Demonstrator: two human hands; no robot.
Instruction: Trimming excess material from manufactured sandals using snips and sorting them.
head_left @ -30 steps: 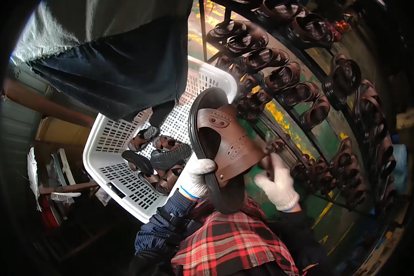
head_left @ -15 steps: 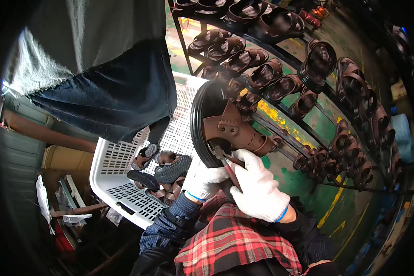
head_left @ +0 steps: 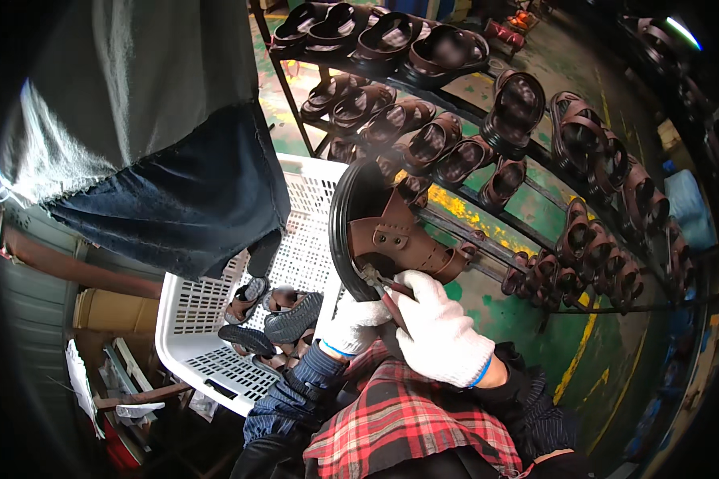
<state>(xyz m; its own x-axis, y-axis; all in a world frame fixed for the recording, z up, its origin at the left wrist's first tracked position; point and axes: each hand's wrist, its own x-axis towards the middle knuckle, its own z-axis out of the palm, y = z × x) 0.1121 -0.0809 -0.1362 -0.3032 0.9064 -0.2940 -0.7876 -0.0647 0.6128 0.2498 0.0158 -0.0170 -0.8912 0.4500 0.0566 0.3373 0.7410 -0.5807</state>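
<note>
Far left, another person (head_left: 144,128) in grey top and dark jeans stands over a white basket (head_left: 216,319). A few loose sandals (head_left: 284,315) lie in it, brown and dark ones, piled near its lower end. Just right of the basket, the left hand (head_left: 355,323), white glove, fingers wrapped round the lower edge of a brown sandal (head_left: 383,231) with a black sole. Sandal is held up on edge, tilted, strap side facing the right, above the basket's right rim and in front of the rack. Right hand (head_left: 439,335), also white-gloved, sits just below the sandal, fingers closed on a small tool (head_left: 383,289) with a dark red grip; its metal tip touches the sandal at the strap near the sole. Plaid sleeve and striped cuff below both hands. Right of that and across the top, a dark metal rack (head_left: 487,247) carries rows of brown sandals on pegs, over a green floor (head_left: 599,335) with yellow marks.
</note>
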